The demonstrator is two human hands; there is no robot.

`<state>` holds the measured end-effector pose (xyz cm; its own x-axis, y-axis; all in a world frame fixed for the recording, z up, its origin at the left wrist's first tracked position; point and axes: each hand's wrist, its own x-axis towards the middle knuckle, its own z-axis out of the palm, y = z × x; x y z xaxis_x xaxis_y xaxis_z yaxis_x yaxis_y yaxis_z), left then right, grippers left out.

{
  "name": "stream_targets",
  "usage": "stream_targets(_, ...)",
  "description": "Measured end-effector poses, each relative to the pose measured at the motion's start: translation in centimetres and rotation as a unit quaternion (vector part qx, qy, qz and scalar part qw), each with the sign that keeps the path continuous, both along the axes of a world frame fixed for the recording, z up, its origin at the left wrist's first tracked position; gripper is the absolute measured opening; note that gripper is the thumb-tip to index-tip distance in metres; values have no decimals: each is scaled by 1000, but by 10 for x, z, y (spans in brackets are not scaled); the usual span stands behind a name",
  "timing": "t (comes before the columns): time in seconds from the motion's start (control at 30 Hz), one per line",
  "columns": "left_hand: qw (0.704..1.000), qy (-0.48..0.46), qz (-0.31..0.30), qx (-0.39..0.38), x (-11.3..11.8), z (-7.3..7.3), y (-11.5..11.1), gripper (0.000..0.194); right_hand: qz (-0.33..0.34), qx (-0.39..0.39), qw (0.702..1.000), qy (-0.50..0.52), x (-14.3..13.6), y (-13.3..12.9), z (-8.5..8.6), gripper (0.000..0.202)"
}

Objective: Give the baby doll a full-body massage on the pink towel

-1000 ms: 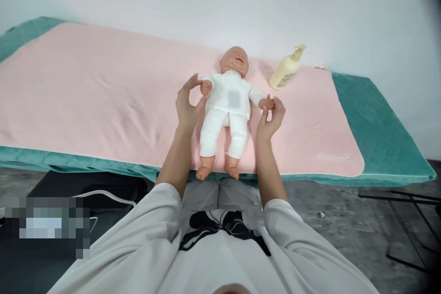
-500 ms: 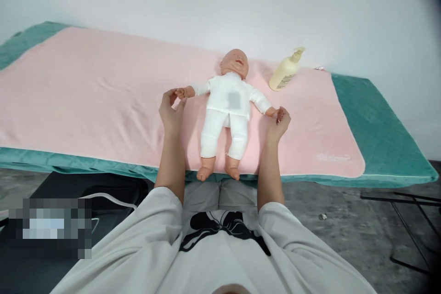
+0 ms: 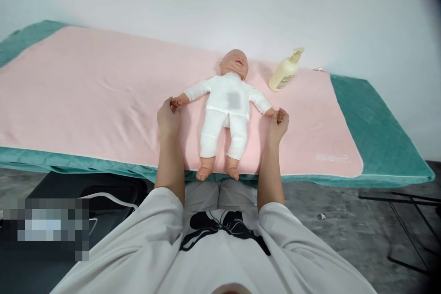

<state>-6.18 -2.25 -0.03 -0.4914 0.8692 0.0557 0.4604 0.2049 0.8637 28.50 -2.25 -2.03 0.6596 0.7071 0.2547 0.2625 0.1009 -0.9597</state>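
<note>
A baby doll (image 3: 223,92) in white clothing lies on its back on a pink mat (image 3: 86,96), head toward the wall and feet over the near edge. My left hand (image 3: 168,117) is closed on the doll's hand at the left, with that arm stretched out to the side. At the right, my right hand (image 3: 279,126) pinches the doll's other hand. Both of the doll's hands are partly hidden by my fingers. A cream pump bottle (image 3: 284,73) stands on the mat, to the right of the doll's head.
A green padded cover (image 3: 382,128) shows under the mat at both ends. Behind it rises a white wall (image 3: 193,4). Below left is a black surface (image 3: 113,234) with a white cable (image 3: 106,195); a black metal frame (image 3: 409,220) stands at the lower right.
My left hand has moved slightly down and to the left, drawing the doll's arm straighter and lower, and its fingers have closed. My right hand has hardly moved.
</note>
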Motion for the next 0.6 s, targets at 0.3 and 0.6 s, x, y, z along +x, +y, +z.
stream_targets(0.3,995,99,-15,-2,-2,0,2,29,2,26,1000,1,3,3,-7,46)
stream_targets(0.6,981,20,-2,193,2,-6,11,45,-8,145,988,-58,-13,15,-5,65)
